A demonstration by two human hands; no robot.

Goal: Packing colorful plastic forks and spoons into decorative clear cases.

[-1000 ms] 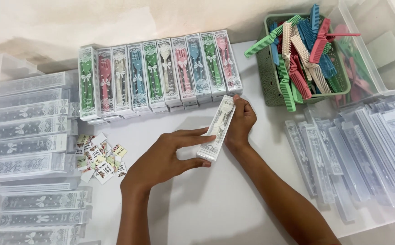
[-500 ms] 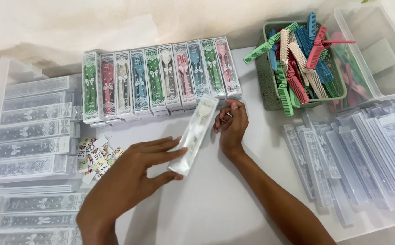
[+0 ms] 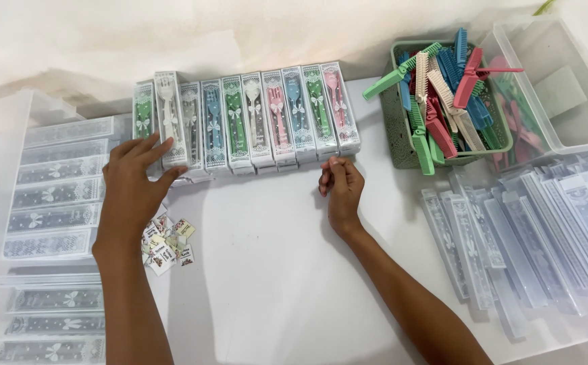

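Note:
A row of clear boxes holding coloured combs (image 3: 273, 118) stands along the back of the white table. My left hand (image 3: 132, 192) is at the row's left end. Its fingers lie on the lower part of a box with a white comb (image 3: 169, 115), thumb under it. This box sits a little higher than its neighbours. My right hand (image 3: 341, 189) rests on the table just in front of the row's right end. Its fingers are curled and hold nothing.
A green basket (image 3: 402, 145) of loose coloured combs stands at the back right, next to a clear plastic bin (image 3: 530, 122). Empty clear boxes (image 3: 510, 236) lie in a tray on the right, and more are stacked (image 3: 57, 192) on the left. Small printed labels (image 3: 165, 240) lie near my left wrist.
Both hands held the white comb box over the middle of the table. My left hand carried it to the row's left end, and my right hand let go of it.

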